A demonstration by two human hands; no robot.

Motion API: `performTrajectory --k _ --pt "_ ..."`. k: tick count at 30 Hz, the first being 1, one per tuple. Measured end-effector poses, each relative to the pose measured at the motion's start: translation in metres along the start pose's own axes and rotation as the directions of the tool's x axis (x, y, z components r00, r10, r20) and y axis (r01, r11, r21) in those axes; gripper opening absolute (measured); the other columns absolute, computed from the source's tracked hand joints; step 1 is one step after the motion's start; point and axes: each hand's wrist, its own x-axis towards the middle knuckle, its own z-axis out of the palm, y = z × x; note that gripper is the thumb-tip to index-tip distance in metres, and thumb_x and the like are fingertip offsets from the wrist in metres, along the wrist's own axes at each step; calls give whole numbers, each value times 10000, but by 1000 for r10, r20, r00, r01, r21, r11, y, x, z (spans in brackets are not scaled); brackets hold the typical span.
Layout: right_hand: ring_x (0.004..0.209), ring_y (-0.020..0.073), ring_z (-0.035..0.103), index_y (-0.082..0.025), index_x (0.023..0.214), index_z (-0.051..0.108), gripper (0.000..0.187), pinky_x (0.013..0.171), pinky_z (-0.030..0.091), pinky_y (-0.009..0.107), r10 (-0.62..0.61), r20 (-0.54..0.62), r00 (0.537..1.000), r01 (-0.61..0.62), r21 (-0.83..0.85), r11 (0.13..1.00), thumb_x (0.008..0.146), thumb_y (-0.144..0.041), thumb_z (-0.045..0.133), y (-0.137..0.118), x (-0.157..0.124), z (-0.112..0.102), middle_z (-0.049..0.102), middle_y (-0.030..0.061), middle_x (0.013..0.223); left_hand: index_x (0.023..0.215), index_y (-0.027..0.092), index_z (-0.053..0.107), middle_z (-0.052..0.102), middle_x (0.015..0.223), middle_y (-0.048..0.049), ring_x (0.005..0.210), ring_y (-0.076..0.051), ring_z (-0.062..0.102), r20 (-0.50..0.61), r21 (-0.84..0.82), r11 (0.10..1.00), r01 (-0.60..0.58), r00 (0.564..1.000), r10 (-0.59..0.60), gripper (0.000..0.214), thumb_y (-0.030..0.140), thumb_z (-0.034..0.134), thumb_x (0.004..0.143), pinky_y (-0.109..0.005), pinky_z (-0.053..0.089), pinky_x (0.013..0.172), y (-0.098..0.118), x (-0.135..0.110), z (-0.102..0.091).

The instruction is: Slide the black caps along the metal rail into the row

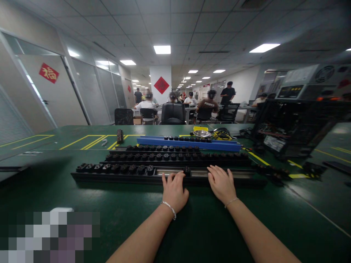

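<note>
A long black rail [115,179] lies across the green table in front of me, with a row of small black knob-like parts [132,168] along its left half. One single black part [187,170] sits apart from that row, just beyond my left fingertips. My left hand [174,188] rests on the rail's near side, fingers apart and bent; whether a fingertip touches the single part I cannot tell. To its right, my right hand [222,183] lies over the rail with fingers stretched out. A bare metallic channel [199,172] shows between the hands.
Behind are more black rails [153,157] filled with similar parts and a blue rail [189,143]. A metal bowl [202,133] stands farther back. At right is a dark open rack [287,128] near loose black parts [276,174]. People sit at distant desks.
</note>
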Motion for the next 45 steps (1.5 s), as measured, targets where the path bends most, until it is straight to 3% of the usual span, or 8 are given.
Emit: performTrajectory --k 8,16,22,31,45 --pt "1241 191 426 -221 1246 534 437 1068 216 433 -123 22 992 120 112 987 880 -320 316 -22 -3 2 546 53 1300 1178 265 495 550 1288 -1 1153 -251 422 1 -4 1000 -12 1000 12 513 163 522 676 -598 33 1106 0 -1 1" --pt "1195 184 470 -216 1194 569 414 1039 258 403 8 133 991 -44 273 961 864 -337 351 -60 5 3 582 52 1253 1198 285 481 552 1285 16 1150 -264 414 12 -7 1000 -22 1000 22 540 174 520 670 -612 30 1095 -1 -1 1" --pt "1161 169 486 -221 1137 605 377 1007 287 347 42 138 990 -83 301 950 829 -343 426 -62 9 3 603 31 1221 1181 297 484 545 1291 34 1151 -249 409 38 -10 1000 -7 999 7 509 200 529 684 -596 18 1097 -2 1 3" --pt "1098 212 504 -278 1075 648 404 958 299 386 194 120 974 -220 269 938 787 -508 485 -76 16 3 630 5 1169 1250 306 436 569 1249 30 1141 -259 393 57 -12 1000 -12 998 13 577 221 528 686 -596 1 1092 -2 1 2" --pt "1060 196 516 -268 1030 657 348 933 281 379 192 35 981 -195 266 944 804 -462 478 -76 12 10 652 23 1116 1195 287 463 560 1247 32 1150 -244 396 33 -14 1000 -18 999 19 532 200 525 674 -585 -6 1101 -3 0 3"
